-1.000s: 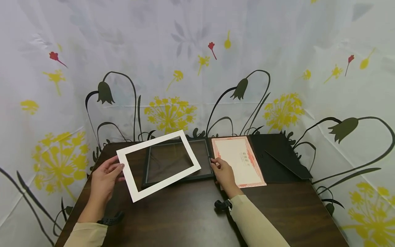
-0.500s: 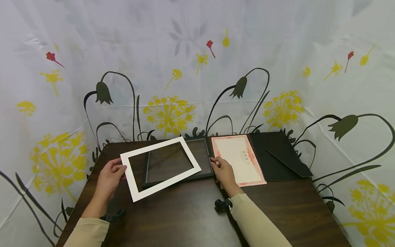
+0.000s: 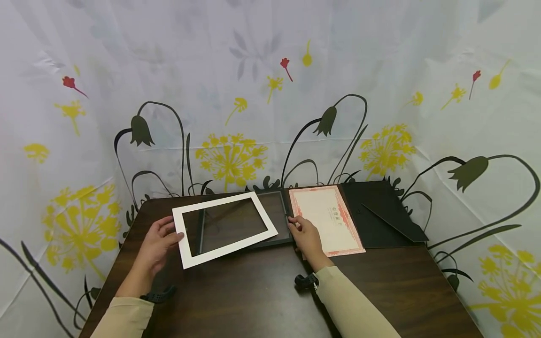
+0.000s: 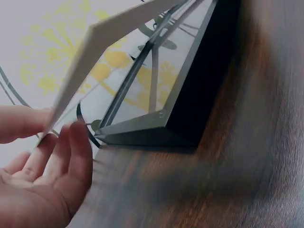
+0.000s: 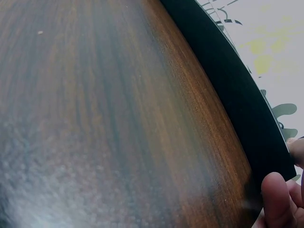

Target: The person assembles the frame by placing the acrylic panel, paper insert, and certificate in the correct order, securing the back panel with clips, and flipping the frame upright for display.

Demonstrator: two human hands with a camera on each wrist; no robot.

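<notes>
My left hand (image 3: 154, 246) pinches the left edge of a white picture mat (image 3: 228, 248), thumb on top and fingers beneath. The mat slants over a black picture frame (image 3: 274, 242) lying on the table, with its lower right corner near the frame's front edge. In the left wrist view, the mat (image 4: 78, 76) is raised at an angle above the frame (image 4: 204, 80), whose pane is clear. My right hand (image 3: 307, 238) holds the frame's right side; in the right wrist view, thumb and fingers are at the end of its black side wall (image 5: 228, 85).
Right of the frame lies a certificate (image 3: 323, 220) with a red patterned border. Beside it is a black backing board (image 3: 363, 234) with a stand flap (image 3: 395, 225) sticking up. Behind the dark wooden table (image 3: 262, 295) hangs a flower-printed curtain (image 3: 236, 70).
My left hand has moved right and slightly forward, bringing the mat's left end further over the frame and lower. My right hand has stayed at the frame's right side.
</notes>
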